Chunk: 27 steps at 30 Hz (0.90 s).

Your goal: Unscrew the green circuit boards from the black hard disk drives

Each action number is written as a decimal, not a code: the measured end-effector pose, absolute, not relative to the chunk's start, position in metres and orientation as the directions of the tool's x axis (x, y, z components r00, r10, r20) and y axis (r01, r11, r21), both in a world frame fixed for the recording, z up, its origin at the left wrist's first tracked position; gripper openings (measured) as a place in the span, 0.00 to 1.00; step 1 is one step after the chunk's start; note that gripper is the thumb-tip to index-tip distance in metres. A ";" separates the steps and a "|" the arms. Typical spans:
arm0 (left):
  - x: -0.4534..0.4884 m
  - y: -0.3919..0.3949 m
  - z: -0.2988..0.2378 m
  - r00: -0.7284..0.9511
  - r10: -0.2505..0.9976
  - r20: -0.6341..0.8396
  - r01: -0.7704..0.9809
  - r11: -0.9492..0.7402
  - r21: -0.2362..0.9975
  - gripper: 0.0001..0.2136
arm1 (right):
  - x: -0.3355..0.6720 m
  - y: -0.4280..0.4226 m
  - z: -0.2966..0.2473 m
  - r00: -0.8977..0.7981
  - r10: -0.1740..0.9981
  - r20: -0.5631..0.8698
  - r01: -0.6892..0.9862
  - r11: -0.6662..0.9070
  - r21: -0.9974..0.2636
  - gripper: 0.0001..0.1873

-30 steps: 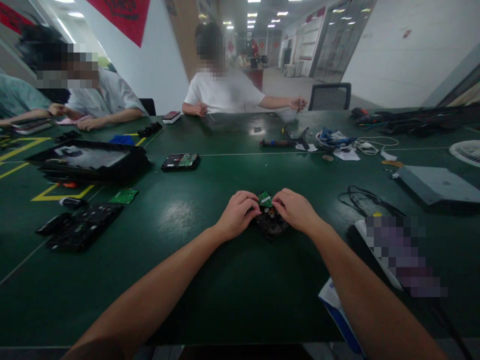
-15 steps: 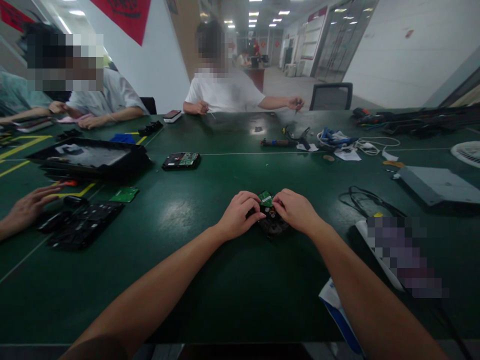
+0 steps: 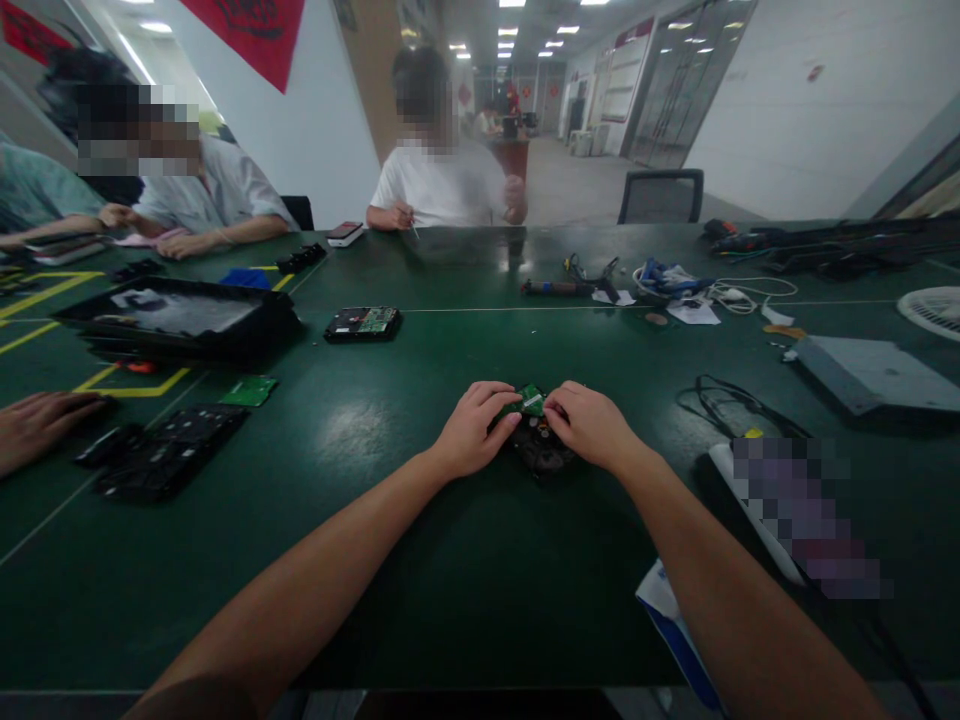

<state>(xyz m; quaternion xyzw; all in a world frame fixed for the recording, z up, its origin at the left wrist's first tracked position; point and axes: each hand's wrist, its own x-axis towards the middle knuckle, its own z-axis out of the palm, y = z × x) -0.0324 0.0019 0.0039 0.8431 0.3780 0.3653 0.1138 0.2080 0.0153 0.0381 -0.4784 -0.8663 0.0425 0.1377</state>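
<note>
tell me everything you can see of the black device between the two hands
The black device is small, with a dark body that looks like plastic. A green circuit board with a pale strip shows at its far end, small metallic and copper-coloured parts just nearer. It sits at the green table; whether flat or slightly tilted is unclear. The left hand and right hand flank it, fingers at the board's edges.

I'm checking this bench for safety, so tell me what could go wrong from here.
The small green board could bend if squeezed, since the left hand and right hand crowd its sides. The blue-and-white item lies beside the right forearm at the near edge of the table, so a sweep of that arm might knock it off.
</note>
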 end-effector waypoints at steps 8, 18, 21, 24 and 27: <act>-0.030 0.004 0.000 0.480 0.730 0.487 0.600 -0.678 0.425 0.15 | 0.215 0.016 0.039 -0.398 0.857 0.329 0.806 0.497 -0.322 0.10; -0.032 0.002 0.000 0.467 0.782 0.414 0.605 -0.624 0.495 0.18 | 0.228 0.021 0.047 -0.106 0.713 0.693 0.798 0.477 -0.369 0.17; -0.033 0.002 0.001 0.501 0.767 0.400 0.587 -0.641 0.494 0.19 | 0.227 0.018 0.050 -0.032 0.625 0.780 0.795 0.489 -0.359 0.19; -0.035 0.002 0.002 0.531 0.751 0.392 0.581 -0.660 0.476 0.20 | 0.228 0.019 0.049 0.012 0.597 0.802 0.768 0.508 -0.390 0.21; -0.034 0.002 0.002 0.531 0.751 0.393 0.578 -0.660 0.480 0.20 | 0.229 0.023 0.045 -0.008 0.611 0.792 0.728 0.547 -0.414 0.20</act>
